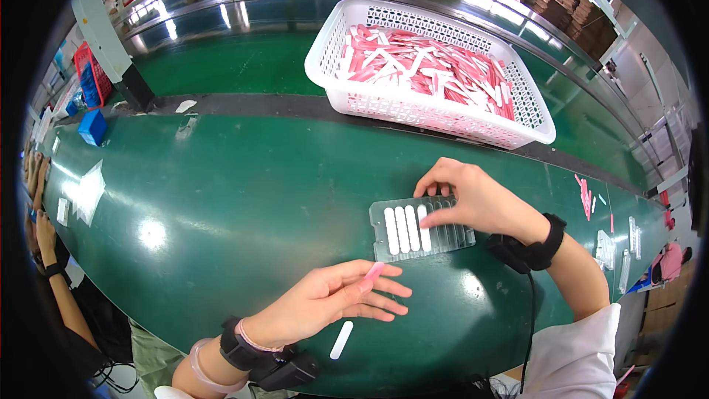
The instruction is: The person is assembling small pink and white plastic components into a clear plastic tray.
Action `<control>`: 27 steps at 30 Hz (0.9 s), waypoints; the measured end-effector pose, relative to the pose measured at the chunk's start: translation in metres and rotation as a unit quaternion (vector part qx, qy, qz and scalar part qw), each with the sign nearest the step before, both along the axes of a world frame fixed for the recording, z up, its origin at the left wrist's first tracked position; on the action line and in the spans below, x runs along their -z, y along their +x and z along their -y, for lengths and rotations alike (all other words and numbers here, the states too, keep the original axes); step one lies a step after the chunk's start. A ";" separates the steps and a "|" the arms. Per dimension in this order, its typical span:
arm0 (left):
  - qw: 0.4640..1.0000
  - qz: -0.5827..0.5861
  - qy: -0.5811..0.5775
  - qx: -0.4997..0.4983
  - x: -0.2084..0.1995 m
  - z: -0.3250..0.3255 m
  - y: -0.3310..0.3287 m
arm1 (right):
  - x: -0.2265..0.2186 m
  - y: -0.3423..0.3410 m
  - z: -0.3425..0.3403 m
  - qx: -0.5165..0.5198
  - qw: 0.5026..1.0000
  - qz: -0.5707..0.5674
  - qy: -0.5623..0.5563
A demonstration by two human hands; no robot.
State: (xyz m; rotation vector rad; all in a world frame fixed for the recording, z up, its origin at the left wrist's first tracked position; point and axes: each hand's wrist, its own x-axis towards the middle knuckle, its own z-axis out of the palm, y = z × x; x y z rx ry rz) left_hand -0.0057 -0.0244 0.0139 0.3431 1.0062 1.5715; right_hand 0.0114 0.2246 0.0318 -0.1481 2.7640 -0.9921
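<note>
My left hand (336,295) pinches a pink nail file (374,272) between thumb and index finger, the other fingers spread. Right of it, a clear plastic tray (380,244) with narrow slots lies on the green table. White nail files (402,229) stand side by side in its left slots. My right hand (465,192) reaches over the tray from the right; its thumb and curled fingers are on the rightmost white nail file (425,240), covering part of the tray's far edge. A loose white nail file (341,340) lies on the table below my left hand.
A white perforated basket (436,120), heaped with pink and white nail files (428,66), stands beyond the tray. Pink files (585,196) and clear plastic pieces (605,250) lie at the right. A blue box (93,127) sits far left; another person's arm (63,288) shows at the left edge.
</note>
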 end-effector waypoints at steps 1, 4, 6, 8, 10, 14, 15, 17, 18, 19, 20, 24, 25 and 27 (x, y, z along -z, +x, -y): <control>1.000 -0.006 -0.012 0.007 -0.001 0.000 0.000 | 0.002 0.004 0.003 -0.044 0.997 -0.051 0.029; 1.000 -0.002 -0.009 0.027 0.001 0.002 -0.003 | -0.007 0.011 0.017 -0.042 0.998 -0.048 0.017; 0.999 -0.004 -0.017 0.029 0.000 0.002 -0.004 | -0.005 0.014 0.022 -0.045 0.997 -0.065 -0.006; 0.999 -0.006 -0.027 0.028 0.000 0.002 -0.004 | -0.001 0.014 0.019 -0.034 0.995 -0.096 0.022; 0.999 -0.010 -0.024 0.027 0.000 0.002 -0.004 | 0.001 0.014 0.010 -0.015 0.995 -0.088 0.046; 0.999 -0.012 -0.033 0.031 -0.002 0.001 -0.003 | 0.003 0.004 0.000 0.009 0.998 -0.041 0.052; 0.999 -0.014 -0.036 0.030 -0.001 0.001 -0.003 | 0.004 0.003 -0.001 0.011 0.998 -0.041 0.053; 0.999 -0.017 -0.040 0.028 -0.001 0.002 -0.004 | 0.008 0.002 -0.001 -0.003 0.993 -0.084 0.078; 0.999 -0.020 -0.042 0.027 -0.002 0.001 -0.004 | 0.009 0.003 0.000 -0.002 0.993 -0.084 0.078; 0.998 -0.023 -0.044 0.024 -0.001 0.001 -0.004 | 0.010 0.006 0.002 -0.019 0.989 -0.101 0.102; 0.998 -0.022 -0.045 0.023 -0.001 0.002 -0.004 | 0.010 0.009 0.004 -0.035 0.984 -0.118 0.126; 0.998 -0.031 -0.052 0.028 -0.003 0.003 -0.004 | -0.004 0.022 0.018 -0.092 0.986 -0.129 0.055; 0.997 -0.034 -0.052 0.035 -0.003 0.003 -0.005 | -0.006 0.024 0.022 -0.091 0.991 -0.057 -0.080; 0.997 -0.034 -0.045 0.050 -0.001 0.005 -0.005 | -0.009 0.027 0.034 -0.070 0.954 0.098 -0.275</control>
